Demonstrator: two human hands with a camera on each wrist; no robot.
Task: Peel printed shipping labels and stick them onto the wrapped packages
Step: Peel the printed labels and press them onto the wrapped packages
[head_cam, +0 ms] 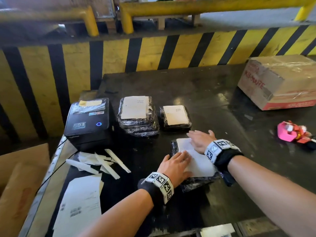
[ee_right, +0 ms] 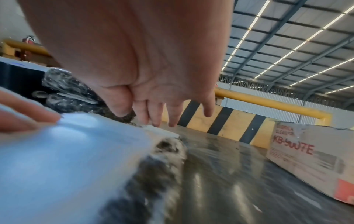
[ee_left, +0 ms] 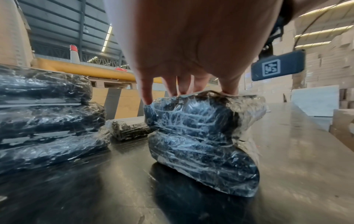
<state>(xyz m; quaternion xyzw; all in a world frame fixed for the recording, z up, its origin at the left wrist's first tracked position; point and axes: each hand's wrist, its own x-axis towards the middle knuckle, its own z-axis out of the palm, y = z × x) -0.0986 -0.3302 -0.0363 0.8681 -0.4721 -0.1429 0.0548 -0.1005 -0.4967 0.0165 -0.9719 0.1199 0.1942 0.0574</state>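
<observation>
A black package wrapped in clear film (head_cam: 196, 182) (ee_left: 203, 142) lies on the dark table (head_cam: 213, 100), near the front. A white shipping label (head_cam: 196, 159) (ee_right: 67, 151) covers its top. My left hand (head_cam: 176, 165) (ee_left: 187, 89) lies flat on the label's near left part, fingers straight. My right hand (head_cam: 198, 139) (ee_right: 162, 119) presses flat on the label's far end, fingers spread. Two more wrapped packages (head_cam: 138, 115) (head_cam: 175, 117) stand behind it, each with a white label on top.
A black label printer (head_cam: 89, 124) sits at the left. Peeled backing strips (head_cam: 100, 163) and printed label sheets (head_cam: 80, 202) lie in front of it. A taped cardboard box (head_cam: 280, 81) stands far right, with a pink tape dispenser (head_cam: 290, 132) nearer. Striped yellow-black barrier (head_cam: 119, 55) behind.
</observation>
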